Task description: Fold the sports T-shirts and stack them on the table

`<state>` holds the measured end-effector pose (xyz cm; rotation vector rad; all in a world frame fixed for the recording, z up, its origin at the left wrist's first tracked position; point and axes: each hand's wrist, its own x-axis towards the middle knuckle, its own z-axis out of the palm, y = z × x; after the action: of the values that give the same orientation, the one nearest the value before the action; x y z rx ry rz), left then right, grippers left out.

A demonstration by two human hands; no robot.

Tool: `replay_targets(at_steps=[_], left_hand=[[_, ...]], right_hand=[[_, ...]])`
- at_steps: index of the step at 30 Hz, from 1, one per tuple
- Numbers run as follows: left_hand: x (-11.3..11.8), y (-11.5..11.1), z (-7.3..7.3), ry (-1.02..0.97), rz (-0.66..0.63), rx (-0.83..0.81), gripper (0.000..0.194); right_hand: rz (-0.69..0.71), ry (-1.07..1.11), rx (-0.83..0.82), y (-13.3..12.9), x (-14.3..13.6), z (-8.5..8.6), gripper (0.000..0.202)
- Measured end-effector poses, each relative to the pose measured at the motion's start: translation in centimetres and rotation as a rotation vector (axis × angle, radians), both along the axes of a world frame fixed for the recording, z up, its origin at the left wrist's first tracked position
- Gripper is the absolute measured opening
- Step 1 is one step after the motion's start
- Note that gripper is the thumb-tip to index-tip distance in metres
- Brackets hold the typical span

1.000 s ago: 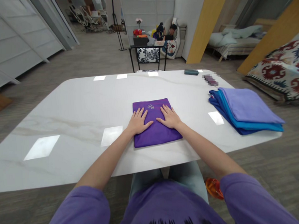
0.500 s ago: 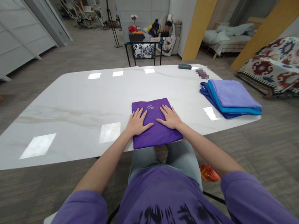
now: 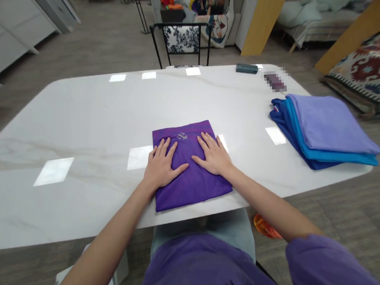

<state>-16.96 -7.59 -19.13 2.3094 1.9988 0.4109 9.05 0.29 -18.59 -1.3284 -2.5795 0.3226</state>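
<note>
A folded purple cloth (image 3: 193, 185) with a small grey mark near its far edge lies flat on the white table (image 3: 87, 119), close to the front edge. My left hand (image 3: 161, 164) rests palm down on the cloth's left side, fingers spread. On its right side lies my right hand (image 3: 213, 154), also flat with the fingers apart. Neither hand grips anything. To the right is a stack of folded cloths, with a lavender one (image 3: 328, 124) on top, a bright blue one (image 3: 343, 157) below it and a dark blue one (image 3: 288, 131) at the bottom.
A dark case (image 3: 246, 68) and a blurred, pixelated item (image 3: 275, 82) lie at the far right of the table. Behind the table stands a black-framed chair (image 3: 182, 39). People sit on a sofa beyond. An orange object (image 3: 266, 227) is on the floor.
The view has tilted down and come closer to the table. The purple cloth sits slightly farther from the table's front edge, with both hands still flat on it.
</note>
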Motion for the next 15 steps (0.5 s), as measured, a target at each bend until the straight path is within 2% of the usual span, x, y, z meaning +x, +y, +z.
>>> replay_targets(at_steps=[2, 4, 6, 8, 10, 11, 12, 13, 15], left_hand=[[-0.3, 1.4, 0.1, -0.024, -0.017, -0.016, 0.102], [-1.1, 2.5, -0.1, -0.082, -0.032, -0.062, 0.094], [-2.4, 3.2, -0.5, -0.211, 0.019, -0.092, 0.080], [-4.1, 3.9, -1.0, -0.360, 0.239, -0.024, 0.075], [-5.8, 4.5, -1.2, -0.432, 0.551, 0.074, 0.082], [-6.5, 4.9, -1.2, -0.421, 0.670, 0.089, 0.089], [-7.1, 5.3, -1.1, -0.391, 0.730, 0.066, 0.094], [-7.5, 5.6, -0.9, -0.360, 0.717, 0.017, 0.094], [-7.7, 6.1, -0.3, -0.359, 0.496, -0.061, 0.081]], right_hand=[[0.012, 0.017, -0.010, 0.7, -0.1, 0.1, 0.097], [0.001, 0.056, -0.025, 1.1, 0.0, -0.2, 0.098], [-0.110, 0.134, -0.018, 1.6, 0.2, -0.7, 0.100], [-0.327, 0.210, 0.003, 2.6, 0.3, -1.0, 0.100], [-0.518, 0.214, -0.002, 4.1, 0.3, -0.6, 0.094], [-0.563, 0.179, -0.033, 4.8, 0.2, -0.1, 0.088], [-0.567, 0.129, -0.081, 5.5, 0.0, 0.5, 0.080], [-0.543, 0.075, -0.141, 6.0, -0.3, 1.3, 0.072], [-0.448, 0.005, -0.260, 6.5, -0.8, 2.7, 0.056]])
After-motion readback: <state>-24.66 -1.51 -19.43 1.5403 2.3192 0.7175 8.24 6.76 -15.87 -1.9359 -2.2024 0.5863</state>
